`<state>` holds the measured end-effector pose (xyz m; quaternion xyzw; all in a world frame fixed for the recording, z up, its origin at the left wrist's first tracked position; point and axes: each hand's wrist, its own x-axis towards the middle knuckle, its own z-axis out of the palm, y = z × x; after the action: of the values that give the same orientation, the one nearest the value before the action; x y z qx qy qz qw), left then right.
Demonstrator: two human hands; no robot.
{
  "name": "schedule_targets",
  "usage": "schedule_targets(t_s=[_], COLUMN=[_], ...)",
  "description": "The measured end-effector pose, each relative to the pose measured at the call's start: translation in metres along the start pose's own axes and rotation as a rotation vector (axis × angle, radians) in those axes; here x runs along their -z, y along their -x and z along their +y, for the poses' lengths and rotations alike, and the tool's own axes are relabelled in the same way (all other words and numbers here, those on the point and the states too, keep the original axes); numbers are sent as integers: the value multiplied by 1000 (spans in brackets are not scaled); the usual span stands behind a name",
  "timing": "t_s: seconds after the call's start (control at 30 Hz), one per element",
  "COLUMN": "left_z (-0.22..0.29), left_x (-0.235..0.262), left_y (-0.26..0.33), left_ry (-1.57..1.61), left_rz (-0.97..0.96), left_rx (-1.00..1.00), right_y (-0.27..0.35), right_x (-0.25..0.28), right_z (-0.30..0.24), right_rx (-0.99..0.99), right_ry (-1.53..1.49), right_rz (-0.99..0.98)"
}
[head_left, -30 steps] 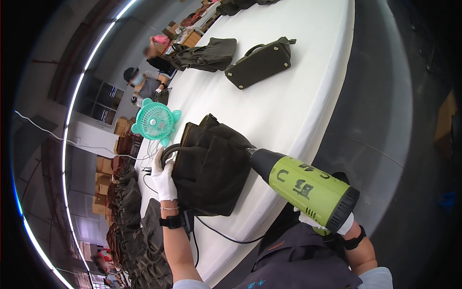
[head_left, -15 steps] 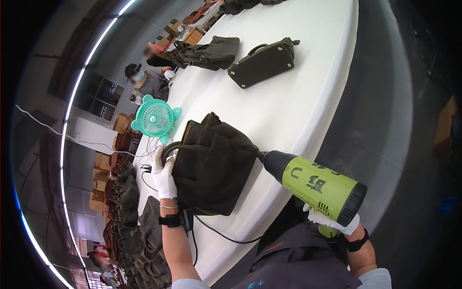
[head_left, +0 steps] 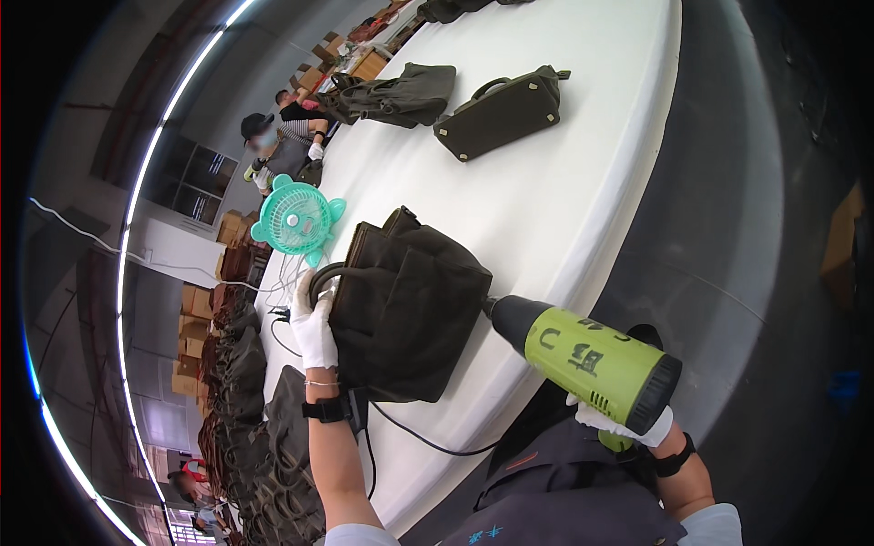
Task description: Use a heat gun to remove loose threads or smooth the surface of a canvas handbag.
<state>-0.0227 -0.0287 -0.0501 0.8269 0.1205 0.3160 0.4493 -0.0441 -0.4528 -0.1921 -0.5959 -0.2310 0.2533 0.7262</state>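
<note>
A dark olive-black handbag (head_left: 410, 314) lies on its side on the white table, its two handles toward the left. My left hand (head_left: 312, 320), in a white glove, grips it by the handles at its open top. My right hand (head_left: 628, 423), gloved in white too, is closed around the grip of a lime-green heat gun (head_left: 592, 369) with a black nozzle and back end. The nozzle tip is right beside the bag's base at its right edge; whether it touches, I cannot tell. The heat gun's body covers part of my right fingers.
A mint-green fan (head_left: 296, 220) stands by the table's left edge, with cables near it. Farther up the white table (head_left: 564, 200) lie another dark bag (head_left: 499, 123) and several more. A pile of bags (head_left: 264, 455) lines the left side. A co-worker (head_left: 287, 141) sits beyond the fan.
The heat gun has shifted slightly left and down along the bag's base. My left hand keeps its hold on the handles. The co-worker beyond the fan has moved their arms.
</note>
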Motion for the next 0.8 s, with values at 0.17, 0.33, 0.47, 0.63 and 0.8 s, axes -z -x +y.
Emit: schedule_targets(t_s=[0.17, 0.33, 0.47, 0.63, 0.8], left_z=[-6, -14, -16, -11, -10], left_x=[2, 10, 8, 6, 4], left_y=[-2, -1, -2, 2, 5], left_ry=[19, 17, -7, -7, -16], left_rz=[3, -11, -6, -2, -9], left_rx=[10, -17, -3, -7, -25], right_y=[-1, 4, -8, -7, -18], right_x=[3, -4, -3, 3, -2], right_z=[11, 10, -1, -4, -15], right_rx=[162, -45, 130, 5, 204], right_ry=[-11, -74, -21, -185, 207], right_rz=[-13, -57, 21, 88, 56])
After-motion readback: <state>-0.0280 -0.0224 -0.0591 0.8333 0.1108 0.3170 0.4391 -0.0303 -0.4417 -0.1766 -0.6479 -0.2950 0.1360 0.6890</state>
